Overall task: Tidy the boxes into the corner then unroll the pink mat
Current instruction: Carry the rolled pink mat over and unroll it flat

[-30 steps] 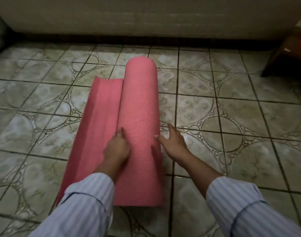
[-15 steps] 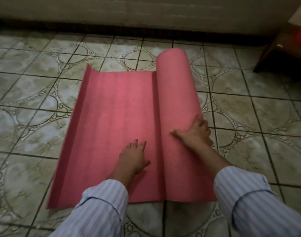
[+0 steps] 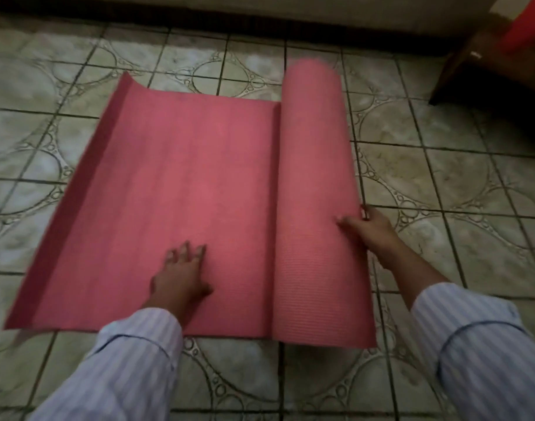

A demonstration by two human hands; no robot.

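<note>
- The soft pink ribbed mat [image 3: 181,189] lies on the floor of green-grey tiles with ring patterns [image 3: 442,183], and it is partly unrolled.
- The flat part of the mat spreads to the left. Its far left edge [image 3: 120,95] curls up a little off the floor.
- The part that is rolled up, a thick pink roll [image 3: 316,189], sits on the right side of the flat part. It runs from near the person to far away.
- The near edge of the mat lies just in front of the two striped light-blue sleeves [image 3: 132,354].
- The left hand [image 3: 181,275] lies flat on the flat part of the mat, palm down, fingers spread out. It holds nothing.
- The right hand [image 3: 369,229] touches the right side of the roll near its near end. The fingers are bent against the roll and the thumb rests on top. It presses on the roll but is not wrapped around it.
- To the right of the roll there is bare tile floor, with lots of room.
- Far off at the right top corner stands a dark brown wooden piece of furniture [image 3: 484,80] with something red [image 3: 524,22] on it. It is well apart from the roll.
- A dark strip [image 3: 229,19] runs along the bottom of the far wall, beyond the far end of the mat.
- Bare tiles also show to the left of the curled edge.
</note>
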